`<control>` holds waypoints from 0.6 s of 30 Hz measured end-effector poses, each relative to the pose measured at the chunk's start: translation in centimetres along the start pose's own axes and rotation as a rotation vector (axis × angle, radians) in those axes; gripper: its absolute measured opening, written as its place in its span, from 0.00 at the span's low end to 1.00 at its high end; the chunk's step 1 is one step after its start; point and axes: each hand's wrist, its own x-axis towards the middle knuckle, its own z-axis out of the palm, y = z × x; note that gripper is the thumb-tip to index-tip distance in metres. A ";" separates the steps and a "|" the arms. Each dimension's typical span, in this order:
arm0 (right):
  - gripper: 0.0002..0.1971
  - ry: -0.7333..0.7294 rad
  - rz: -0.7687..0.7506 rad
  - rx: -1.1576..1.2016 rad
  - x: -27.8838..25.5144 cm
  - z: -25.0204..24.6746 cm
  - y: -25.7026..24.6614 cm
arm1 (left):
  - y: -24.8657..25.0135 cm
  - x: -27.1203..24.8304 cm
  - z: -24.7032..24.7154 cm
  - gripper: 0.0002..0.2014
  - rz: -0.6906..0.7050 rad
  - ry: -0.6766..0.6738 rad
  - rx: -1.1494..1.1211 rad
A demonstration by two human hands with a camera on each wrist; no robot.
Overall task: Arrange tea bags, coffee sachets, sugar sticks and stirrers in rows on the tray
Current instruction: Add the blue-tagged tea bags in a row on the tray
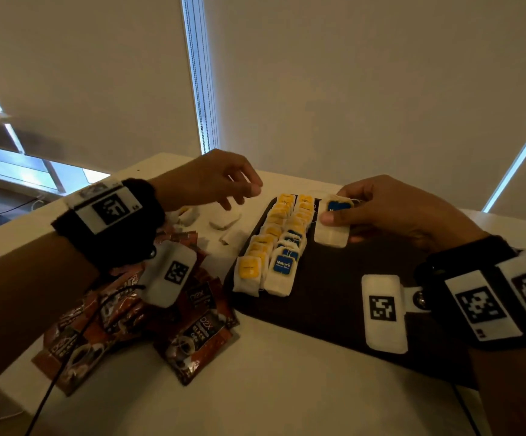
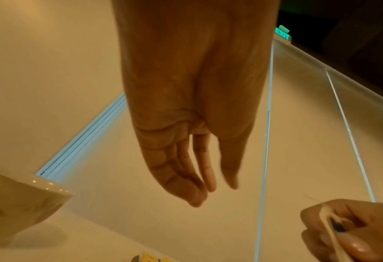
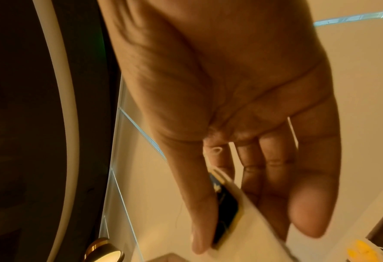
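The dark tray (image 1: 334,287) lies on the white bench (image 1: 271,388). On the tray's left part stand two rows of tea bags, a yellow-labelled row (image 1: 266,239) and beside it a row (image 1: 291,243) that turns blue-labelled toward the near end. The right hand (image 1: 390,209) hovers over the tray's far end, thumb and fingers (image 3: 201,212) clamped on a blue-labelled tea bag (image 1: 334,221) just right of those rows. The left hand (image 1: 211,180) hangs left of the tray above loose white tea bags (image 1: 225,220), its fingers (image 2: 199,177) loosely curled, close together, holding nothing. Coffee sachets (image 1: 136,313) lie heaped left of the tray.
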 end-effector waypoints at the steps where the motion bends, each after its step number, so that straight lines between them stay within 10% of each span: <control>1: 0.12 0.000 -0.003 -0.002 0.1 0.3 0.0 | 0.4 -0.2 0.2 0.11 0.000 -0.030 -0.035; 7: 0.09 0.006 -0.055 -0.041 0.6 2.8 -0.1 | 3.0 -0.9 3.5 0.14 0.046 -0.304 -0.094; 18: 0.25 -0.065 -0.028 -0.054 0.3 2.0 -0.2 | 2.5 -1.2 4.3 0.04 -0.051 -0.252 -0.149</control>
